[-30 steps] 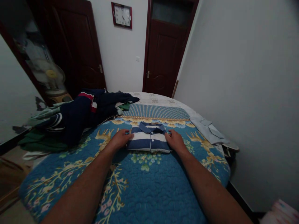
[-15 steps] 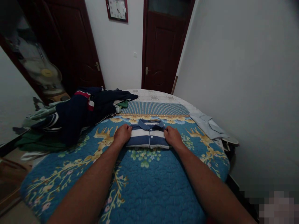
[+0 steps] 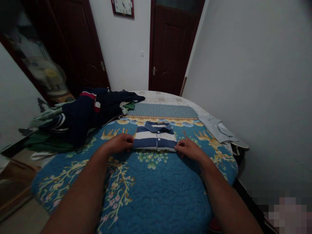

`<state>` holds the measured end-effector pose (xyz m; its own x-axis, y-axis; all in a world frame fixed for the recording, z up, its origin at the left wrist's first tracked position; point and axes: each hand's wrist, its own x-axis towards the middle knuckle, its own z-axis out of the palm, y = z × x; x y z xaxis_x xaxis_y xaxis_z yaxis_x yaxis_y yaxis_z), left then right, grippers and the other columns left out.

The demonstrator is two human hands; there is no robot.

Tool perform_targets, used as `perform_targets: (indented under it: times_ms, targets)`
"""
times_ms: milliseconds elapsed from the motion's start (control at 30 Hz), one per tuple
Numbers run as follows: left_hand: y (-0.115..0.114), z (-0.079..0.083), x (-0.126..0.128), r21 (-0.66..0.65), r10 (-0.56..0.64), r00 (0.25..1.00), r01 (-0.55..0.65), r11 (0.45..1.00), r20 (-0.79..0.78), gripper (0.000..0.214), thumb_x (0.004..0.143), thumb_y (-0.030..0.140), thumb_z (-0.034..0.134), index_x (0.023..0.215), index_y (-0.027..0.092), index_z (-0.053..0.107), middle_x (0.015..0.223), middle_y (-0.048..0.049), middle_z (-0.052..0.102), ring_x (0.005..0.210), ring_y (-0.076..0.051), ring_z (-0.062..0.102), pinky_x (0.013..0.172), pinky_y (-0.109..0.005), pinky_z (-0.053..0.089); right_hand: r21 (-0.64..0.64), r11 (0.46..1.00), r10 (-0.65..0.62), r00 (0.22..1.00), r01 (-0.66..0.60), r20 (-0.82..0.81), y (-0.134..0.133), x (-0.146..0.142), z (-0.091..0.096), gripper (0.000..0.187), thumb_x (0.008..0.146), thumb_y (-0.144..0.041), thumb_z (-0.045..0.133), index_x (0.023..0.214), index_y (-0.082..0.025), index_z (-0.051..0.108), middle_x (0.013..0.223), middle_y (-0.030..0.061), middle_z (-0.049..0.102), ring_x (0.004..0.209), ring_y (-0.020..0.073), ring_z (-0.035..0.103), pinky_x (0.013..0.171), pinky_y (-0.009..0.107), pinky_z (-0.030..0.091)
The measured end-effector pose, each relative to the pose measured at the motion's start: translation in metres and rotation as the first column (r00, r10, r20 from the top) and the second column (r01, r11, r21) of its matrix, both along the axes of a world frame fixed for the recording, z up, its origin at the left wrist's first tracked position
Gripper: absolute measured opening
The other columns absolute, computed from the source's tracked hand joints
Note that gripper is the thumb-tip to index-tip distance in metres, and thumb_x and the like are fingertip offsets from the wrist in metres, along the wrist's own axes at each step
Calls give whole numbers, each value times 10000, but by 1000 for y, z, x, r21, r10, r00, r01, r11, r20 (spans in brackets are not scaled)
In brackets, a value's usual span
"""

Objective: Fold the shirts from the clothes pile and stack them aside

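A folded polo shirt (image 3: 154,135) with blue and white stripes lies flat in front of me, its blue collar toward the far side and its buttons up. My left hand (image 3: 121,143) is at the shirt's near left corner, fingers curled together against the edge. At the near right corner, my right hand (image 3: 188,148) pinches the hem between thumb and fingers. Under the shirt is a blue quilted cover (image 3: 168,188) with a deer and flower print.
A heap of dark clothes (image 3: 80,120) fills the far left of the table. A light folded garment (image 3: 215,128) lies at the right edge, near the wall. Beyond the table's rounded far end (image 3: 168,96) stand dark red doors (image 3: 175,45). A fan (image 3: 50,73) is at the left.
Both hands have slid from the sides of the shirt toward me, down to its near corners. The shirt lies flatter now. My view has shifted slightly.
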<state>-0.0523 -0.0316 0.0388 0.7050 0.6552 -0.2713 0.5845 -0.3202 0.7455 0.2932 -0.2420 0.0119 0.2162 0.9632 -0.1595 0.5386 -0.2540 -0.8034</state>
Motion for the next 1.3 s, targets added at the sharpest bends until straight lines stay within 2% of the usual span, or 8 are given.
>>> perform_targets:
  times_ms: [200, 333, 433, 533, 700, 800, 1033, 1300]
  targets:
    - [-10, 0, 2, -12, 24, 986, -23, 1000, 164, 390, 786, 536, 736, 1000, 213, 687, 774, -9, 695, 679, -178, 663, 529, -245, 448, 26, 999, -49, 996, 47, 70, 0, -5, -9, 244, 865, -436, 684, 851, -193, 703, 691, 23, 692, 573, 162, 635, 545, 264, 411]
    - [-10, -4, 5, -39, 68, 975, -61, 997, 210, 376, 780, 501, 736, 1002, 212, 646, 732, 6, 689, 652, -176, 664, 518, -241, 436, 20, 995, -96, 993, 95, 71, 3, -9, -13, 207, 872, -403, 638, 800, -210, 659, 656, 20, 686, 549, 161, 633, 549, 268, 416]
    - [-10, -10, 12, -73, 126, 950, -110, 991, 286, 349, 781, 456, 739, 998, 217, 609, 752, -7, 716, 653, -171, 663, 525, -237, 428, 92, 988, -126, 991, 121, 51, 5, -13, -13, 199, 888, -413, 614, 837, -223, 648, 643, 29, 704, 607, 184, 673, 579, 265, 444]
    - [-12, -10, 15, -71, 152, 922, -136, 988, 355, 328, 783, 421, 747, 999, 220, 605, 770, -5, 717, 647, -146, 627, 537, -227, 409, 116, 975, -188, 982, 190, -27, 5, -15, -13, 198, 896, -440, 606, 880, -243, 627, 685, 41, 732, 642, 206, 699, 539, 263, 441]
    - [-12, -3, 7, -57, 63, 959, -50, 997, 276, 276, 788, 435, 762, 884, 176, 767, 786, -41, 735, 675, -149, 612, 563, -246, 434, 84, 966, -235, 964, 246, -122, 6, -15, -14, 179, 847, -417, 644, 835, -243, 602, 744, 75, 766, 670, 214, 715, 578, 282, 512]
    - [-11, -5, 4, -61, 27, 958, -9, 998, 285, 298, 793, 435, 782, 929, 176, 841, 830, -57, 774, 716, -169, 644, 598, -267, 492, 72, 965, -244, 962, 254, -120, 8, -14, -16, 177, 816, -407, 647, 815, -238, 593, 749, 82, 770, 684, 221, 725, 612, 303, 543]
    - [-12, -15, 4, -156, 56, 949, -7, 988, 311, 342, 868, 384, 716, 1139, 205, 825, 894, -43, 803, 761, -183, 733, 580, -245, 475, 86, 963, -237, 952, 257, -194, 9, -16, -16, 193, 751, -374, 674, 864, -226, 624, 727, 60, 731, 708, 233, 743, 599, 297, 535]
    - [-25, -7, 15, -65, 69, 961, -54, 996, 268, 288, 875, 340, 708, 1098, 201, 827, 761, -20, 754, 712, -170, 693, 560, -228, 425, 78, 966, -224, 952, 245, -210, 9, -16, -15, 238, 738, -404, 696, 887, -224, 654, 776, 57, 728, 719, 235, 750, 600, 300, 538]
